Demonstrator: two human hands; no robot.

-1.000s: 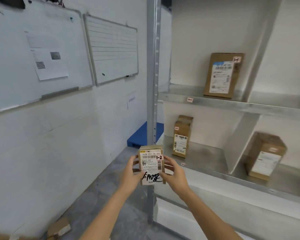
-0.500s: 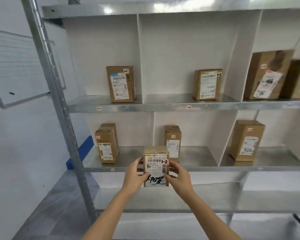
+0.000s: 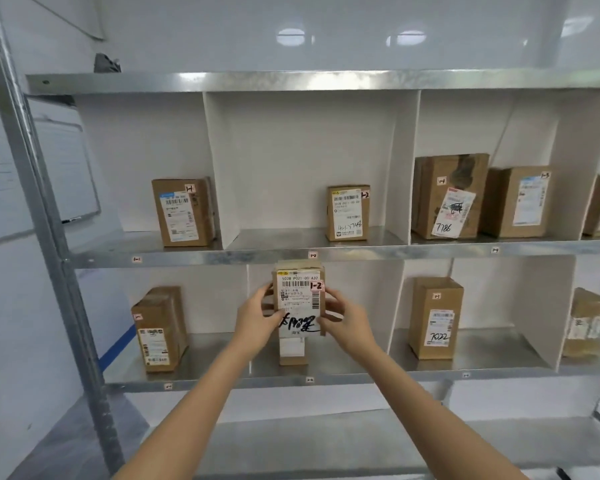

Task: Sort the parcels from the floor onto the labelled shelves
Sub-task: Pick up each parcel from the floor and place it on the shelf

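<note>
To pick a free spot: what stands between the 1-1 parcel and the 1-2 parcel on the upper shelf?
Head view: a white divider and bare upper shelf metal lie between the 1-1 parcel and the 1-2 parcel.

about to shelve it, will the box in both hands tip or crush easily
Probably stiff: the box shows square edges between the left hand and right hand. Likely light, held at arm's length. Taller than wide, so it may tip.
</note>
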